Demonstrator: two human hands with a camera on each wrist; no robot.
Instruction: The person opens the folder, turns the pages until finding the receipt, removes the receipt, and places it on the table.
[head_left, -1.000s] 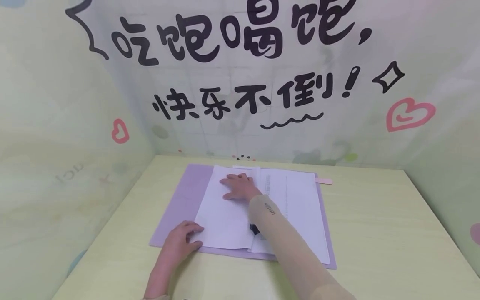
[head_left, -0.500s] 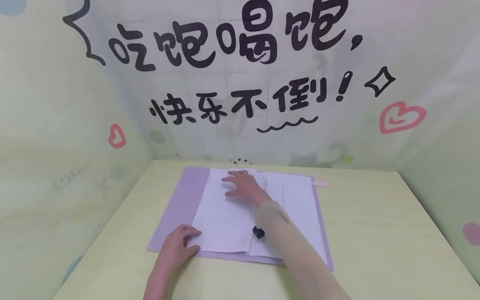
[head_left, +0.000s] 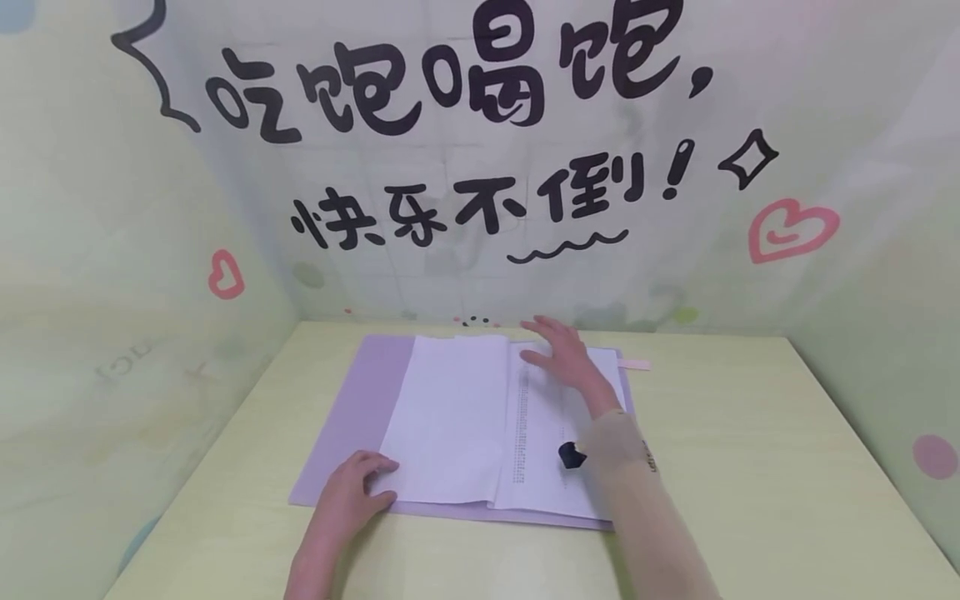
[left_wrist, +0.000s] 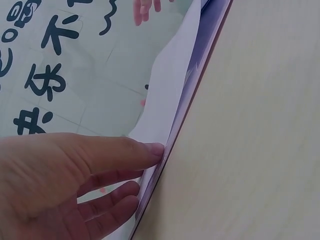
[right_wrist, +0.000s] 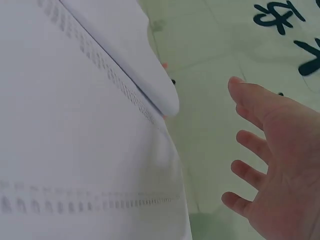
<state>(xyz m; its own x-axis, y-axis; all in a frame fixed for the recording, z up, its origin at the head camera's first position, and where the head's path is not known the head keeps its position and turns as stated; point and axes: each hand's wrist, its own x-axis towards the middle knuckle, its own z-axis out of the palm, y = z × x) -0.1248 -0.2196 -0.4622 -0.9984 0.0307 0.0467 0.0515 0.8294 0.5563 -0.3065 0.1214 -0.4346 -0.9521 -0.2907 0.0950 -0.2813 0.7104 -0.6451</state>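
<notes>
A purple folder (head_left: pixel 348 417) lies spread on the table with white sheets in it. The left-hand page (head_left: pixel 446 421) is blank, and the right-hand page (head_left: pixel 542 450) carries columns of small print. At the near left corner of the blank page, my left hand (head_left: pixel 352 496) rests with its thumb and fingers loosely bent; its thumb touches the page's near edge in the left wrist view. Over the far part of the printed page, my right hand (head_left: pixel 564 357) hovers with fingers spread. The right wrist view shows that hand (right_wrist: pixel 280 155) apart from the paper, holding nothing.
A pink tab (head_left: pixel 635 365) sticks out past the folder's right edge. The pale wooden table (head_left: pixel 750 467) is enclosed by printed fabric walls (head_left: pixel 480 283) at the back and both sides. A small black device (head_left: pixel 572 455) sits at the right sleeve.
My right hand has moved right, from over the blank left page to above the printed right page, uncovering the fold. My left hand stays at the page corner. The view has shifted slightly.
</notes>
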